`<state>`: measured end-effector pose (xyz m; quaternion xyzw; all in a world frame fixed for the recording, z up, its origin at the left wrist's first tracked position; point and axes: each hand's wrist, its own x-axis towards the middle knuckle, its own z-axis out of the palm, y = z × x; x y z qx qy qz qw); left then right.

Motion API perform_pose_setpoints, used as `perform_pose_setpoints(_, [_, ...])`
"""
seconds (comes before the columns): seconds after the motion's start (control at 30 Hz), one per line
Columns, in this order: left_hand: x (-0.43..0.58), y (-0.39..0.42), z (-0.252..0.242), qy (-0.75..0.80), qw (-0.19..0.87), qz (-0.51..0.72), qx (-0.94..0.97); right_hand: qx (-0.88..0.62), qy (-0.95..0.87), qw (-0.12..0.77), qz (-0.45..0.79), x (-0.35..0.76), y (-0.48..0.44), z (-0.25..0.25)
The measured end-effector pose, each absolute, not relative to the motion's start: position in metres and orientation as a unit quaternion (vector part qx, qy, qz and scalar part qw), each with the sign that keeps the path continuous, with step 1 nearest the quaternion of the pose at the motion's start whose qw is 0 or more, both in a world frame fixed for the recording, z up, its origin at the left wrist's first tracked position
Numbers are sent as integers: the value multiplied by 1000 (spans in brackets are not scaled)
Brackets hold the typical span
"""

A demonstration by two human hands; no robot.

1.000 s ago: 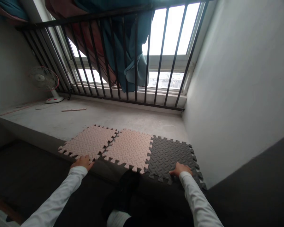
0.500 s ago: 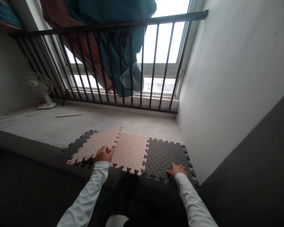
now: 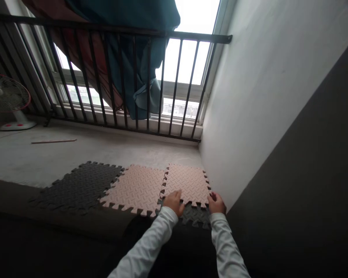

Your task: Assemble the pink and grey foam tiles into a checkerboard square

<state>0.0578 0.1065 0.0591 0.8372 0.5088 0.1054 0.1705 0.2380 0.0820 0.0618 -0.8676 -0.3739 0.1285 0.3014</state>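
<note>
A loose pink foam mat tile (image 3: pixel 187 183) with jigsaw edges lies over a dark grey foam tile (image 3: pixel 195 215), whose near edge shows beneath it. My left hand (image 3: pixel 174 202) grips the pink tile near its front left corner, fingers on top. At the front right corner, my right hand (image 3: pixel 217 202) pinches the same tile between thumb and fingers. Just left lies another pink foam tile (image 3: pixel 137 187), and beyond it a second dark grey foam tile (image 3: pixel 82 185). The tiles form a row along the ledge.
The concrete ledge (image 3: pixel 104 148) drops off at its front. A white wall (image 3: pixel 234 127) rises close on the right. Black railing (image 3: pixel 127 125) runs along the back before a window and curtain (image 3: pixel 145 77). A fan (image 3: pixel 16 123) and a thin strip (image 3: pixel 54 141) are left.
The loose pink tile has moved from over the left dark tile to over the right one. My left hand moved right with it; my right hand now holds its corner. The view shifted right.
</note>
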Motion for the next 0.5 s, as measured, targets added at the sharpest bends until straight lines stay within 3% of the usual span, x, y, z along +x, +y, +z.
perform_pose_setpoints(0.13, [-7, 156, 28, 655, 136, -62, 741, -863, -471, 108, 147, 200, 87, 47])
perform_pose_setpoints(0.23, [-44, 174, 5, 695, 128, -95, 701, -866, -470, -2, 168, 166, 94, 27])
perform_pose_setpoints(0.5, [-54, 178, -26, 694, 110, -100, 704, -877, -477, -19, 57, 142, 141, -9])
